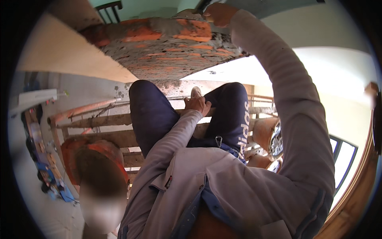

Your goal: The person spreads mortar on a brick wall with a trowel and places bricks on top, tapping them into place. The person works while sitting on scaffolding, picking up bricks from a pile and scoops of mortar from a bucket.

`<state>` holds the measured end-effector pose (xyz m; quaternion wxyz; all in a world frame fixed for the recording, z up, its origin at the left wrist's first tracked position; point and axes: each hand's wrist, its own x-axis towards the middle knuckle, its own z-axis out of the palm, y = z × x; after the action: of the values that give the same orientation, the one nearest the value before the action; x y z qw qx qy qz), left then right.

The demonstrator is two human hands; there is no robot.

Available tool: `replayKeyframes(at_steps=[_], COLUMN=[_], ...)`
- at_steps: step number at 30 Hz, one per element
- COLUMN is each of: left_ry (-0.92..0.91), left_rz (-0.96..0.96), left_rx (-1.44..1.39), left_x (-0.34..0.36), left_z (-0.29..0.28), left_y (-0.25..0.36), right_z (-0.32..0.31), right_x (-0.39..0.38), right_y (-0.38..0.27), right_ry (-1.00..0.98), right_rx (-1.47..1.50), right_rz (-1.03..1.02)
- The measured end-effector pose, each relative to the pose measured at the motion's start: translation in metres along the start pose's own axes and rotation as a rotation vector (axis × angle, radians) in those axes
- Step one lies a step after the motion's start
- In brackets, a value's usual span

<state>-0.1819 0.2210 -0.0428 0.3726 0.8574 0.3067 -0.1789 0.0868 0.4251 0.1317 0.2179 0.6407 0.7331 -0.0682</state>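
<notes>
My right hand point(221, 15) reaches up to the top of a brick wall point(167, 51), at the far side. Its fingers are closed round what looks like a trowel, mostly hidden; a grey, mortar-covered part point(187, 15) shows beside the fingers. Orange brick faces and grey mortar make up the wall's rough surface. Low between my bent knees is my left hand point(197, 105), fingers curled; whatever they grip, if anything, is hidden. Just beyond it a pale, rounded tip point(196, 92), perhaps a shoe, sticks out.
A slatted wooden platform point(107, 120) lies beneath me. On its left stands an orange, dirty bucket point(117, 153), partly behind a blurred pale shape. More mortar-stained buckets point(266, 133) are on the right. Assorted items point(43, 155) lie on the floor far below left.
</notes>
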Motion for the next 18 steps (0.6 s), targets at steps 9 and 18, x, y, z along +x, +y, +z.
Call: replayKeyframes(at_steps=[9, 18], left_ry=[0.056, 0.127], left_rz=[-0.041, 0.079], left_rx=[-0.073, -0.287], left_x=[0.003, 0.029], left_z=[-0.009, 0.008], left_y=[-0.001, -0.043], right_z=[-0.03, 0.071], right_x=[-0.34, -0.509], right_y=[0.002, -0.25], right_ry=[0.294, 0.633], right_rx=[-0.283, 0.417], right_rz=[0.234, 1.611])
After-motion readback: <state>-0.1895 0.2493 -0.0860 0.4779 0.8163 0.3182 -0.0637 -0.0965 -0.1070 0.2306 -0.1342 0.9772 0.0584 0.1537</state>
